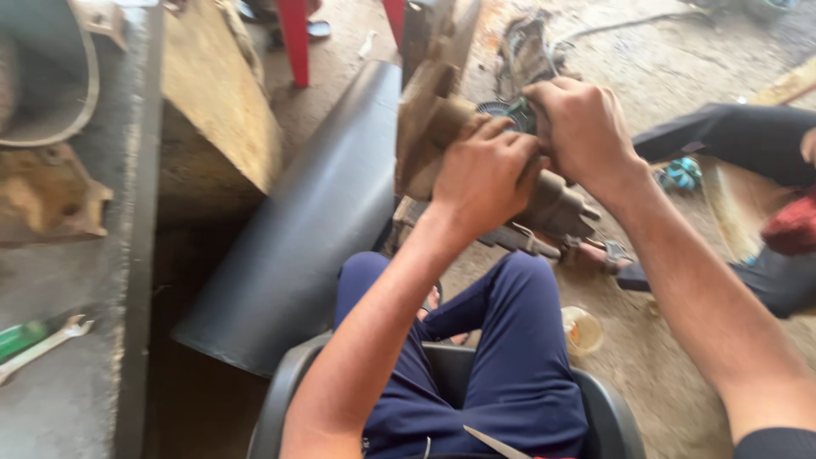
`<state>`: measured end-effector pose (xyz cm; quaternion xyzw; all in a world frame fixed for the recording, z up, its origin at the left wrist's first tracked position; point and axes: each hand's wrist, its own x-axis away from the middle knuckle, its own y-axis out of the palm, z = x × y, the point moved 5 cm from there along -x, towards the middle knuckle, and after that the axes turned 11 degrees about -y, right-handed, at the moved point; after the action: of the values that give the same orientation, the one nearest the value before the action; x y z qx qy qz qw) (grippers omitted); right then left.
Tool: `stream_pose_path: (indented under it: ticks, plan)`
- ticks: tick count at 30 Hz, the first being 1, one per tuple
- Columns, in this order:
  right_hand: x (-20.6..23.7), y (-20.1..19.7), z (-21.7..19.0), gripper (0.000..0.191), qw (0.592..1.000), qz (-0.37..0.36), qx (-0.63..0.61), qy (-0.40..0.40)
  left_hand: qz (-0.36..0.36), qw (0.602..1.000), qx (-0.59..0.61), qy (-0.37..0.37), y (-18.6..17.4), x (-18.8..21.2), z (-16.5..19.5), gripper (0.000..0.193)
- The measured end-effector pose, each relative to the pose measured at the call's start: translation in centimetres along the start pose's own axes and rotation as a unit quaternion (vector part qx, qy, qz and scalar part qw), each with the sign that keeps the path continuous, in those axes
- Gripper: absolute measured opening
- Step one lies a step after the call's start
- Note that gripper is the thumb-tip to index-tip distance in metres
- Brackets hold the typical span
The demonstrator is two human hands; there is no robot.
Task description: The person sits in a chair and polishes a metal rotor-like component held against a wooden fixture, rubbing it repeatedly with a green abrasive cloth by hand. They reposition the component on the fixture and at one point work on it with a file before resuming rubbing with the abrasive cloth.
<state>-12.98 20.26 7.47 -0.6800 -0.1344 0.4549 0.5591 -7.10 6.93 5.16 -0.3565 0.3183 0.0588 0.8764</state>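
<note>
Both hands are up on the work: the left hand (486,177) wraps around a rusty, brown metal part (433,127), fingers curled and pressed together against its right side, thumb tucked toward the other hand. The right hand (580,127) sits just beside it, knuckles up, fingers bunched tight around something small where a dark toothed gear (501,110) with a green bit peeks out between the two hands; what exactly those fingertips pinch is hidden under the knuckles. The part hangs in the air above the knees, well clear of the ground, and below the fingers a grey housing (557,208) juts out toward the right. A black pipe (297,246) slants away to the left of the left wrist, and a wrench (42,344) lies far left on a grey bench (76,399). A small glass cup (582,330) stands on the dirt below the right forearm. Another person's dark-clothed leg (731,136) stretches in from the right, well apart from the hands. Judging by the grip, this looks like fiddly work at the gear, so the sound way is to let the left hand do the bracing, keep the part steady against the palm, and have the right fingertips work in short, controlled turns, staying off the teeth and keeping the whole lump over the lap so nothing small drops into the dirt.
</note>
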Motion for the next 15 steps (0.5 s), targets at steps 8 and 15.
stream_pose_path:
  ticks: [8, 15]
  plan:
    - [-1.1, -0.7, -0.7, 0.031, 0.999, -0.042, -0.012, 0.01, -0.004, 0.999, 0.035, -0.029, -1.1, -0.2, 0.7, 0.011]
    - [-0.2, -1.0, -0.5, 0.026, 0.999, -0.039, -0.007, -0.017, 0.006, 0.999, 0.024, -0.028, -1.4, -0.4, 1.1, 0.016]
